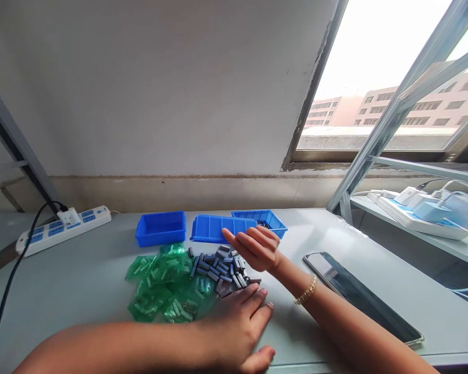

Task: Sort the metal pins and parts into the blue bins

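My left hand (244,324) lies low over the table, fingers stretched and spread, at the near edge of a pile of small dark grey rectangular pieces (222,270). Its fingertips are beside the nearest pieces. My right hand (259,246) is above the far right side of that pile, in front of a blue tray (212,228). Its fingers are folded in, one pointing left; whatever they hold, if anything, is hidden. Green clear plastic bags (159,280) with similar pieces inside lie left of the pile.
Behind the pile stand an open blue bin (160,228) and another blue bin (278,228) with small dark parts. A phone (362,296) lies beside my right forearm. A power strip (89,218) with a black cord sits at left; metal shelf posts (378,127) rise at right.
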A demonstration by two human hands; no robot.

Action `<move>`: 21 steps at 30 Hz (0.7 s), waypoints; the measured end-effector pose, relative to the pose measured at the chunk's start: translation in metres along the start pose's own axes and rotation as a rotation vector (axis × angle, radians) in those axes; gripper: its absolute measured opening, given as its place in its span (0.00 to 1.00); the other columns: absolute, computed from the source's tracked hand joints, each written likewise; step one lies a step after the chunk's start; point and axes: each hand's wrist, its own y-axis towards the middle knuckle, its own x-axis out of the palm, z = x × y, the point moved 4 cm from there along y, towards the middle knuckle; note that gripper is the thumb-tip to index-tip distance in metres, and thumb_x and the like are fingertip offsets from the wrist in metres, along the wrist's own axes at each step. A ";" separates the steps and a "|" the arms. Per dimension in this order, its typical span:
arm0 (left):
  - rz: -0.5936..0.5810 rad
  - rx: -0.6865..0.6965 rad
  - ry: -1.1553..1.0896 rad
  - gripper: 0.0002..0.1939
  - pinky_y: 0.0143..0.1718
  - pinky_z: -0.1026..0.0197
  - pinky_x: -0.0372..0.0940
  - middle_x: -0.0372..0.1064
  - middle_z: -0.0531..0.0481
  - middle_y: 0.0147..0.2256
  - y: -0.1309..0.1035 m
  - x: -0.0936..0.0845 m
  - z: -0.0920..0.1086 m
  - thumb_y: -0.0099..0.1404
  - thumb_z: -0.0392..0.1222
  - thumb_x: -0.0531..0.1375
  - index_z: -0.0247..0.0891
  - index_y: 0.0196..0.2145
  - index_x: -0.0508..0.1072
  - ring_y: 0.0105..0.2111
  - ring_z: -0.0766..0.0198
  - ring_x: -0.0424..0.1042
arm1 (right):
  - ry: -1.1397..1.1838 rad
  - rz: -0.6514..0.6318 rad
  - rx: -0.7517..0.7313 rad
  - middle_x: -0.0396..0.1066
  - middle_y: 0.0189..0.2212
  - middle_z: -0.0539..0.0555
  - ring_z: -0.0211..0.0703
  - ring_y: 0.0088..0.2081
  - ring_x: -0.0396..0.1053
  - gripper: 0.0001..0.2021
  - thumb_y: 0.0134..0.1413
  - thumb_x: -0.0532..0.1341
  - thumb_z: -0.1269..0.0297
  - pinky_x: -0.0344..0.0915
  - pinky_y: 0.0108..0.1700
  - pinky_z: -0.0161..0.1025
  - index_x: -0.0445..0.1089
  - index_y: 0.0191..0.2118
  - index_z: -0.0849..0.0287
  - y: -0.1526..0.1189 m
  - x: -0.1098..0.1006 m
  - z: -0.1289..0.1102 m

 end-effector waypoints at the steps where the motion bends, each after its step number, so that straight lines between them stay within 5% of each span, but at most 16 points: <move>1: 0.002 0.021 0.019 0.31 0.61 0.50 0.51 0.56 0.28 0.61 0.000 -0.001 0.000 0.66 0.51 0.50 0.23 0.59 0.60 0.62 0.42 0.53 | -0.015 -0.024 0.045 0.63 0.18 0.46 0.33 0.19 0.52 0.11 0.60 0.56 0.70 0.46 0.23 0.38 0.72 0.45 0.54 0.001 0.003 0.006; 8: 0.038 0.174 0.210 0.28 0.61 0.52 0.52 0.62 0.26 0.57 0.002 -0.006 0.012 0.69 0.46 0.47 0.17 0.56 0.61 0.58 0.43 0.60 | -0.058 -0.440 0.339 0.70 0.31 0.56 0.40 0.32 0.65 0.13 0.64 0.50 0.69 0.57 0.29 0.35 0.72 0.39 0.60 0.033 0.058 0.051; 13: 0.150 0.214 0.251 0.22 0.59 0.55 0.57 0.66 0.37 0.56 -0.002 -0.043 0.015 0.67 0.42 0.48 0.26 0.54 0.64 0.55 0.51 0.65 | 0.054 -0.840 0.393 0.69 0.43 0.56 0.41 0.40 0.70 0.11 0.62 0.56 0.63 0.69 0.39 0.41 0.67 0.47 0.61 0.042 0.108 0.066; 15: 0.170 0.003 0.281 0.18 0.56 0.57 0.60 0.72 0.45 0.50 -0.005 -0.066 -0.007 0.66 0.42 0.50 0.35 0.50 0.68 0.51 0.56 0.68 | 0.116 -0.974 0.381 0.68 0.47 0.56 0.44 0.43 0.70 0.14 0.61 0.58 0.61 0.69 0.43 0.46 0.65 0.50 0.60 0.040 0.123 0.069; 21: 0.304 -0.551 0.377 0.13 0.48 0.42 0.63 0.68 0.36 0.48 -0.038 -0.116 -0.114 0.65 0.38 0.56 0.32 0.47 0.69 0.49 0.46 0.66 | 0.243 -1.211 0.342 0.67 0.49 0.57 0.45 0.45 0.69 0.15 0.61 0.58 0.61 0.69 0.45 0.47 0.65 0.51 0.60 0.035 0.150 0.067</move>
